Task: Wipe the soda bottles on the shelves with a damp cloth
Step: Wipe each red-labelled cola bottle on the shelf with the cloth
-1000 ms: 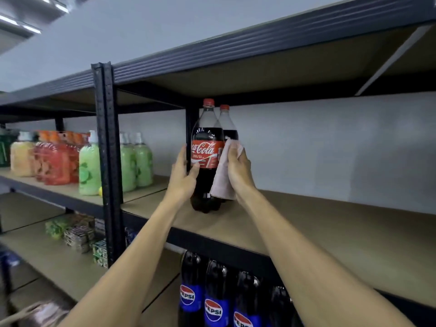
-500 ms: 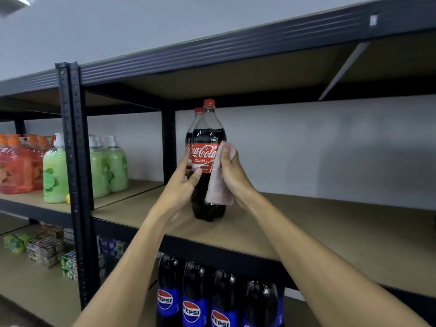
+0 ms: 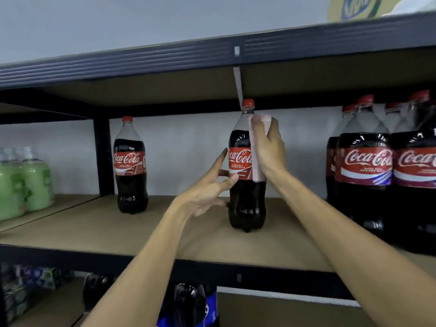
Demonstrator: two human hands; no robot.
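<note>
A large Coca-Cola bottle (image 3: 244,204) with a red cap stands upright in the middle of the brown shelf board (image 3: 99,230). My right hand (image 3: 269,149) holds a pale pink cloth (image 3: 257,171) against the bottle's right side, from shoulder down past the label. My left hand (image 3: 210,187) touches the bottle's left side at label height with loose, spread fingers. A second Coca-Cola bottle (image 3: 130,166) stands alone further left. A group of several Coca-Cola bottles (image 3: 368,175) fills the right end of the shelf.
Green soap bottles (image 3: 23,182) sit in the bay to the left, past a black upright post (image 3: 102,156). Dark Pepsi bottles (image 3: 191,305) stand on the shelf below. The upper shelf beam (image 3: 165,60) runs overhead close above the bottle caps.
The view has shifted right, and the bottle under my hands now stands apart from the other one, which is left behind at the post. My right hand with the cloth has moved up to the shoulder.
</note>
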